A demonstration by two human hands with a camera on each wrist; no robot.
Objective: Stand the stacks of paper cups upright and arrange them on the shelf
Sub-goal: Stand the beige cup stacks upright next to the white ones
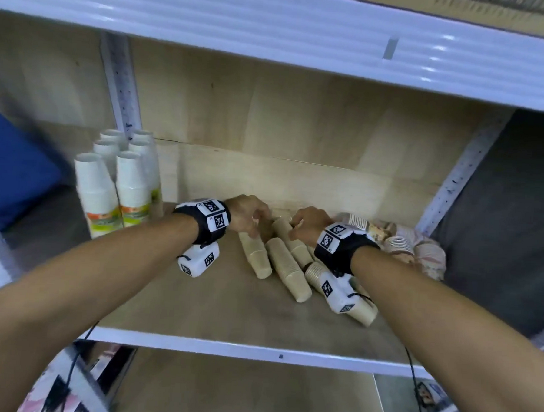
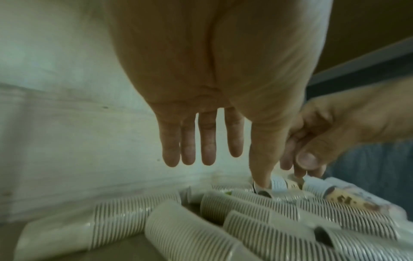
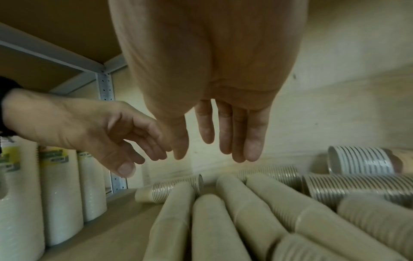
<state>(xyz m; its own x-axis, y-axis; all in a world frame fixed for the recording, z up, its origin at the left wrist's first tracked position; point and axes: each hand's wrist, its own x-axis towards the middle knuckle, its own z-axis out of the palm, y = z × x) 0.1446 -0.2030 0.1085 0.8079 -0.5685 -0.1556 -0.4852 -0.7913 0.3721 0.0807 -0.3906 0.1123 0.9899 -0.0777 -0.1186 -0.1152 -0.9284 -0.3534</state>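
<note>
Both hands, left hand [image 1: 246,217] and right hand [image 1: 307,228], are held with fingers loose and nothing gripped, just above brown cup stacks [image 1: 288,269] laid flat mid-shelf [image 1: 195,315]; white stacks [image 1: 120,182] are stood upright at its back left corner.

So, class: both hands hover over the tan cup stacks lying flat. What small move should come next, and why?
Probably lower the left hand and right hand to close on one lying tan stack. Both are open, holding nothing, just above the pile, while the white stacks already stand upright at the left of the shelf.
</note>
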